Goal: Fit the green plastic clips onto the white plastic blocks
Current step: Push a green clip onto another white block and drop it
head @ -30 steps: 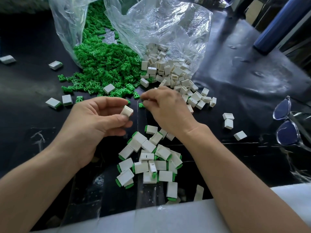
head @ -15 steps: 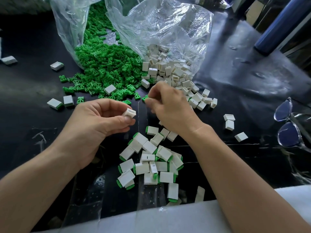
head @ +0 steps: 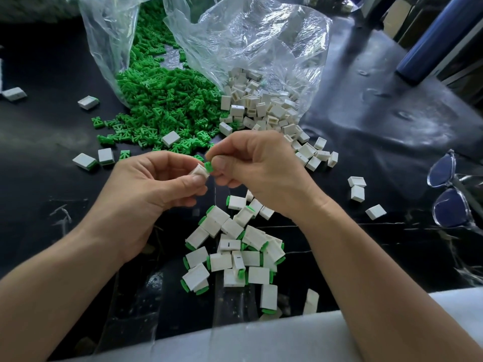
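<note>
Left hand [head: 146, 189]: block [head: 199, 170]; right hand [head: 264, 168]: clip [head: 208, 166]

Hands [head: 146, 194] [head: 264, 173] hold clip [head: 208, 167] apparently touching block [head: 198, 170].

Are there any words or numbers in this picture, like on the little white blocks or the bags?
None: no word, number, brand or sign can be read anywhere.
Some white blocks carry only a short dark line, which is not a letter.
The clear plastic bags are plain, with no print showing.
The green clips and the glasses show no marks.
</note>
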A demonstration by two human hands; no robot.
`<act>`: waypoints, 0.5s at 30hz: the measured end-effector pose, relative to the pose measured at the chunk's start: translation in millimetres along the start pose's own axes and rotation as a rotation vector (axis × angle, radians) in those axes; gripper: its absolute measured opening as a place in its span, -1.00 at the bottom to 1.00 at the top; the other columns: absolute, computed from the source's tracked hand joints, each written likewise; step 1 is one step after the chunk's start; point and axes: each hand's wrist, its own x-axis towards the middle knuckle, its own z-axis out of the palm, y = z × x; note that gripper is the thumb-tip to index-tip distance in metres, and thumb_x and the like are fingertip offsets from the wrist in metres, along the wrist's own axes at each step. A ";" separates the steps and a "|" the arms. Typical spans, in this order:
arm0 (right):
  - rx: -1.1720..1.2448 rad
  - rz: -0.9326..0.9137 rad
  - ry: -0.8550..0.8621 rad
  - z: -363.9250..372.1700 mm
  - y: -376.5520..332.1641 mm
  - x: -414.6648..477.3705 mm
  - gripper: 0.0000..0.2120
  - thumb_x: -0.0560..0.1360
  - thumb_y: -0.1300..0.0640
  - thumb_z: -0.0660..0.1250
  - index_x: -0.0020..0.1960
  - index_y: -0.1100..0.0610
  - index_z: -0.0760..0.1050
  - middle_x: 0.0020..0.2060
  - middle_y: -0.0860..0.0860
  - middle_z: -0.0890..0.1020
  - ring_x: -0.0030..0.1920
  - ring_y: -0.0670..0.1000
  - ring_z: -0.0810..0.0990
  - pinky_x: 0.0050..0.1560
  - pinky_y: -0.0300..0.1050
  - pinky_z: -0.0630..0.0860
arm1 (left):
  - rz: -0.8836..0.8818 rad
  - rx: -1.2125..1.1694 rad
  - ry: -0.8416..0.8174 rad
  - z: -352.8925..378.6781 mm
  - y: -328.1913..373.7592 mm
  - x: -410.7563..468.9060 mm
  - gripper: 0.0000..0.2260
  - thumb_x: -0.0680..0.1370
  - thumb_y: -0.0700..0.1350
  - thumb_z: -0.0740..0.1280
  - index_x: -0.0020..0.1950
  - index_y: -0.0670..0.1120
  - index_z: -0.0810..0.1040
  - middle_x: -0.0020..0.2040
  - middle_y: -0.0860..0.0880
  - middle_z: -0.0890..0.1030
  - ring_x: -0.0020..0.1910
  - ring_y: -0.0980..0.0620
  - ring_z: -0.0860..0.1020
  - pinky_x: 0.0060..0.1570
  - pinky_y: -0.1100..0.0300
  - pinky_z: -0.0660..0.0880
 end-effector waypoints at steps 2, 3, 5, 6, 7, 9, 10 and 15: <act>-0.016 -0.007 -0.013 0.7 0.1 -0.6 -0.92 0.46 0.33 0.34 -0.13 0.19 0.58 -0.39 -0.05 0.58 -0.37 -0.11 0.57 -0.30 -0.31 0.51 | 0.000 0.009 0.003 0.1 -0.1 0.0 -0.85 0.17 -0.16 0.43 -0.28 -0.10 0.63 -0.35 -0.06 0.66 -0.40 0.11 0.61 -0.41 0.34 0.53; -0.028 -0.007 -0.018 0.9 0.3 -0.9 -0.92 0.46 0.33 0.34 -0.13 0.19 0.58 -0.39 -0.04 0.58 -0.36 -0.10 0.58 -0.29 -0.29 0.52 | 0.005 0.023 0.004 0.1 -0.3 -0.1 -0.86 0.18 -0.16 0.43 -0.29 -0.09 0.63 -0.36 -0.05 0.65 -0.40 0.11 0.60 -0.42 0.34 0.52; -0.050 -0.005 -0.025 1.2 0.5 -1.2 -0.93 0.45 0.32 0.35 -0.13 0.19 0.59 -0.39 -0.01 0.59 -0.34 -0.07 0.59 -0.25 -0.23 0.57 | 0.023 0.061 0.005 0.6 -0.6 -0.8 -0.87 0.19 -0.16 0.43 -0.28 -0.09 0.63 -0.38 -0.05 0.65 -0.42 0.13 0.59 -0.43 0.35 0.51; -0.059 -0.003 -0.025 1.5 0.3 -1.2 -0.94 0.45 0.31 0.36 -0.13 0.20 0.60 -0.38 0.00 0.59 -0.34 -0.07 0.59 -0.23 -0.20 0.58 | 0.032 0.079 0.007 0.8 -0.6 -1.1 -0.87 0.20 -0.15 0.43 -0.27 -0.09 0.63 -0.38 -0.05 0.65 -0.42 0.13 0.59 -0.44 0.35 0.50; -0.060 0.001 -0.025 1.7 0.3 -1.3 -0.94 0.45 0.31 0.36 -0.13 0.19 0.59 -0.38 0.00 0.59 -0.34 -0.07 0.59 -0.23 -0.20 0.58 | 0.040 0.091 0.010 0.8 -0.5 -1.2 -0.86 0.20 -0.15 0.43 -0.27 -0.09 0.63 -0.39 -0.04 0.65 -0.43 0.13 0.59 -0.44 0.35 0.50; -0.044 0.029 -0.026 2.0 -0.1 -1.5 -0.90 0.45 0.28 0.37 -0.19 0.11 0.56 -0.39 -0.02 0.59 -0.36 -0.08 0.59 -0.29 -0.27 0.56 | 0.049 0.095 0.017 0.3 -0.1 -1.3 -0.85 0.19 -0.13 0.43 -0.27 -0.09 0.63 -0.38 -0.04 0.65 -0.43 0.13 0.59 -0.44 0.35 0.50; -0.048 0.046 -0.030 2.0 -0.1 -1.4 -0.86 0.46 0.25 0.36 -0.24 0.07 0.53 -0.40 -0.02 0.59 -0.38 -0.08 0.59 -0.32 -0.30 0.54 | 0.054 0.092 0.020 0.0 0.1 -1.0 -0.86 0.19 -0.12 0.43 -0.28 -0.08 0.64 -0.38 -0.04 0.65 -0.42 0.13 0.59 -0.44 0.35 0.50; -0.163 0.027 -0.076 2.7 -0.8 -1.8 -0.76 0.52 0.21 0.29 -0.29 -0.01 0.45 -0.41 -0.06 0.55 -0.35 -0.08 0.56 -0.22 -0.19 0.56 | 0.048 0.067 0.012 -1.5 -0.3 0.2 -0.87 0.17 -0.10 0.44 -0.32 -0.08 0.67 -0.38 -0.05 0.65 -0.42 0.13 0.58 -0.44 0.35 0.50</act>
